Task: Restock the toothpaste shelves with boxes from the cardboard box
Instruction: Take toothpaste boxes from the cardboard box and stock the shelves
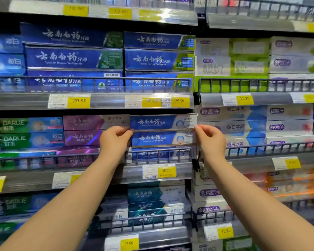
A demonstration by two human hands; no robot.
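A blue and white toothpaste box [161, 122] lies lengthwise at the top of a stack on the middle shelf. My left hand [114, 140] pinches its left end and my right hand [209, 140] pinches its right end. Beneath it sits a matching blue box [159, 138], with a third one [152, 154] behind the wire shelf rail [158, 156]. The cardboard box is out of view.
Purple boxes [83, 130] stand left of the stack, green DARLIE boxes [25, 133] further left. White and blue boxes [252, 124] fill the right bay. The shelf above [105, 103] holds large blue boxes. Yellow price tags [166, 171] line the shelf edges. Lower shelves hold teal boxes [152, 196].
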